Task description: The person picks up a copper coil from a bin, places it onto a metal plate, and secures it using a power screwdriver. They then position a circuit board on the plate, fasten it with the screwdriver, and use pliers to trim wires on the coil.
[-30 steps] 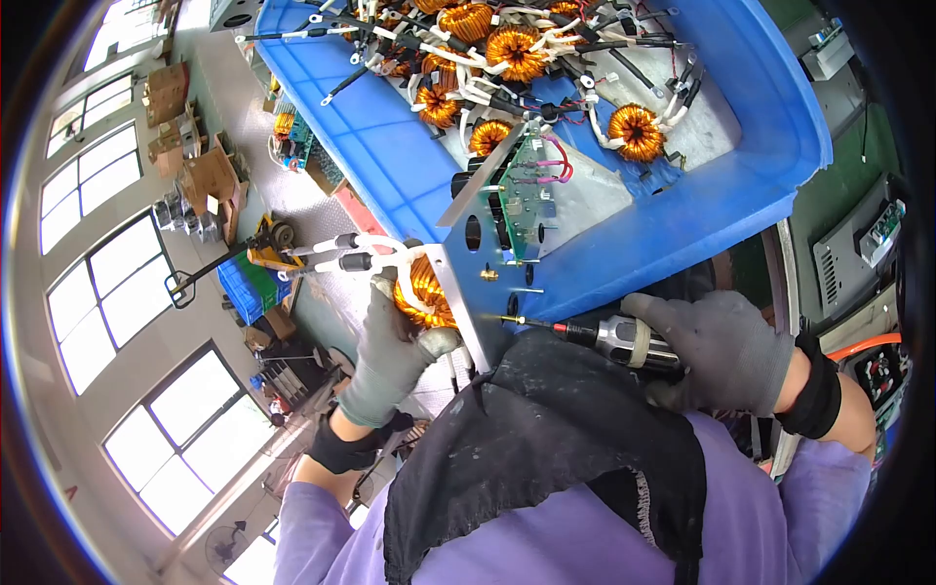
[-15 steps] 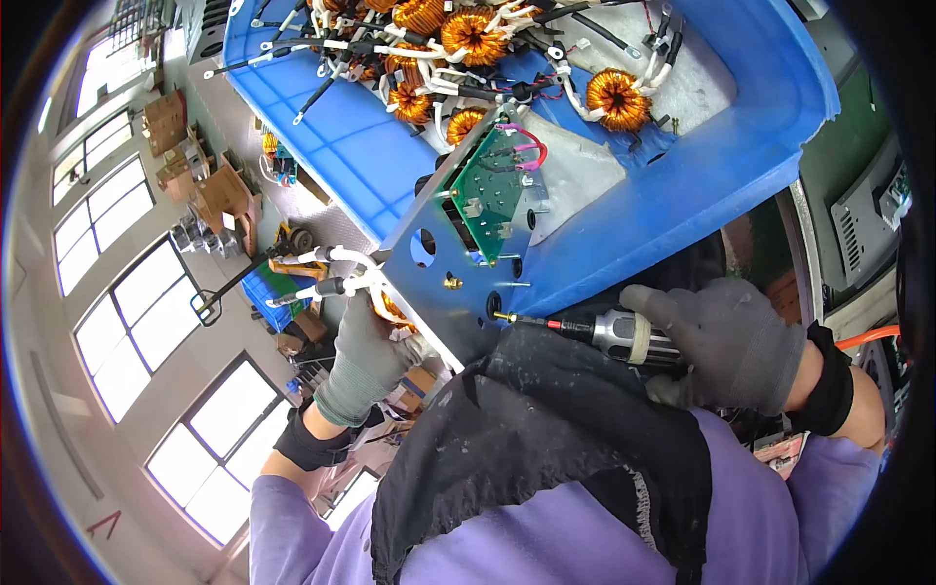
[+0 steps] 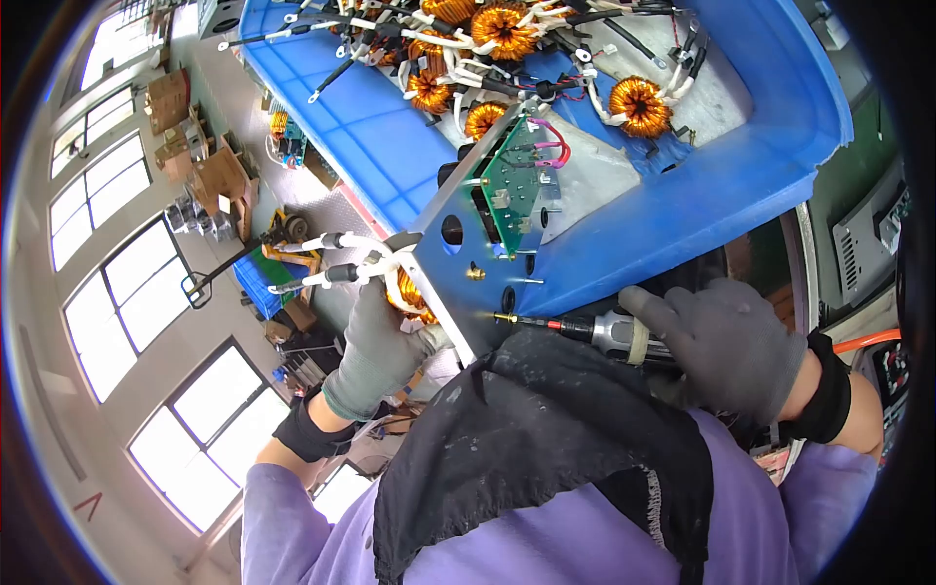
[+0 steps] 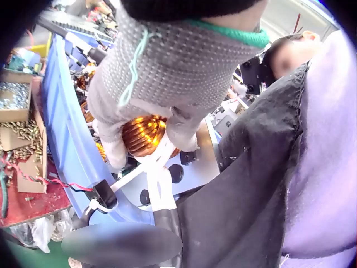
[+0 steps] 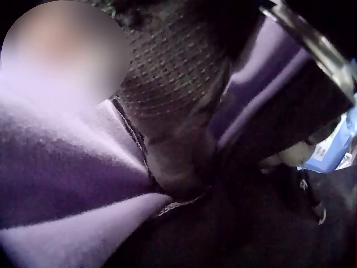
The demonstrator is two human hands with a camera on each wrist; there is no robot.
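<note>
In the head view my gloved left hand (image 3: 375,351) grips an orange copper-wound toroid coil (image 3: 411,295) behind a metal plate (image 3: 458,317). The coil (image 4: 144,135) also shows between thumb and fingers in the left wrist view, with thick white leads (image 4: 160,187) below it. A green circuit board (image 3: 512,195) stands on the plate's right face. My gloved right hand (image 3: 736,346) holds a power screwdriver (image 3: 616,333) level. At its bit tip a brass-coloured screw (image 3: 503,318) overlaps the plate's lower part, near a black grommet (image 3: 508,298). Dark cloth fills most of the right wrist view.
Behind the plate a large blue bin (image 3: 682,229) holds several more coils (image 3: 641,107) with leads. A black apron (image 3: 536,419) lies close under the plate and screwdriver. Left of the bin, the left wrist view shows boxes of small hardware (image 4: 25,137) on a red surface.
My left hand has turned the plate so that more of its right face shows, then brought it slightly back. The screwdriver tip now overlaps the plate; my right hand keeps its hold.
</note>
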